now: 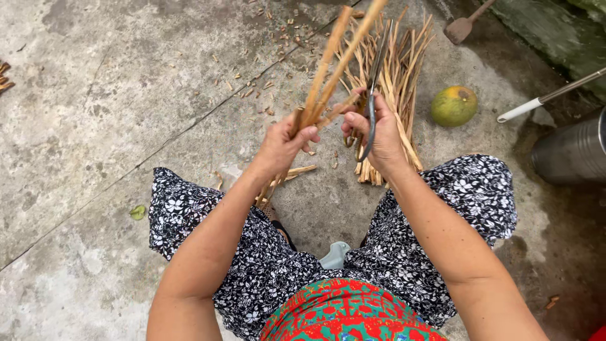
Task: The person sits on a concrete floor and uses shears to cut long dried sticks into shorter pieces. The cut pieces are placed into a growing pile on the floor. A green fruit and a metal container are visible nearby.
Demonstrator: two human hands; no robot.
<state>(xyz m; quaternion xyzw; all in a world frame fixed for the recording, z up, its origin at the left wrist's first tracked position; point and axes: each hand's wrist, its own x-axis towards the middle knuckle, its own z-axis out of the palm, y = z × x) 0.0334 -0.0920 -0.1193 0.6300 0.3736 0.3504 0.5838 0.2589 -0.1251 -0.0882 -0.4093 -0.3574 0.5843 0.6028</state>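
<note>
Above the lap, over the concrete floor: left hand is clenched around a few long tan cane strips, gripped near their lower end. Long axis runs from the fist up and away, tilted slightly right; short tails stick out below the fist toward the knee.

Right hand sits just right of the left, about level with it, fingers wrapped on a dark thin blade. Blade runs roughly parallel to the strips, tip pointing away from the body. Thumb of the right hand touches one strip right at the split point next to the left fist, so both hands meet at the strips' base; right hand is the nearer one to the blade edge contact.

Behind the hands: a pile of similar strips on the floor, fanned outward. Green-yellow round fruit well right of the pile. Metal pot at far right edge. Chips scattered near the pile.
</note>
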